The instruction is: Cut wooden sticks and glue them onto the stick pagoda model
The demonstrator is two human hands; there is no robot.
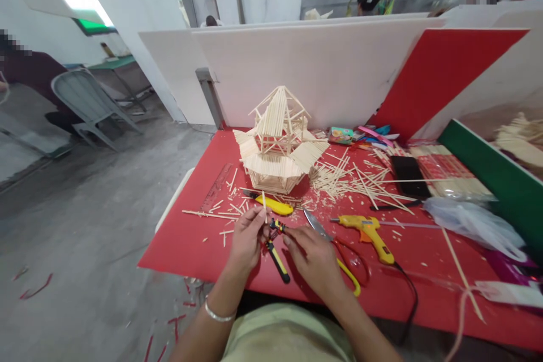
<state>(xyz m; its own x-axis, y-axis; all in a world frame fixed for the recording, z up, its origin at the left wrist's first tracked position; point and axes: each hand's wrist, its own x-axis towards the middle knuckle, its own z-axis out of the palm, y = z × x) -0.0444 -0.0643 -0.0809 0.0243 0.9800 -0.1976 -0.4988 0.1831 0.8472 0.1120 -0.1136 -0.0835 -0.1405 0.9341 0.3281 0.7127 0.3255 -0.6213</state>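
Observation:
Between the fingertips of my left hand a short pale wooden stick stands nearly upright. My right hand is closed on small pliers with yellow-and-black handles, one of which points down toward the table's front edge. The head of the pliers is close to the left fingertips and the lower stick; whether its jaws touch the stick cannot be made out. Just beyond my hands lies a yellow utility knife. Behind it stands a tiered stick-built model house with a peaked roof frame.
Loose sticks cover the red tabletop right of the model. Scissors and a yellow glue gun lie right of my hands. A clear ruler, a black phone and a plastic bag lie farther out. White boards wall the back.

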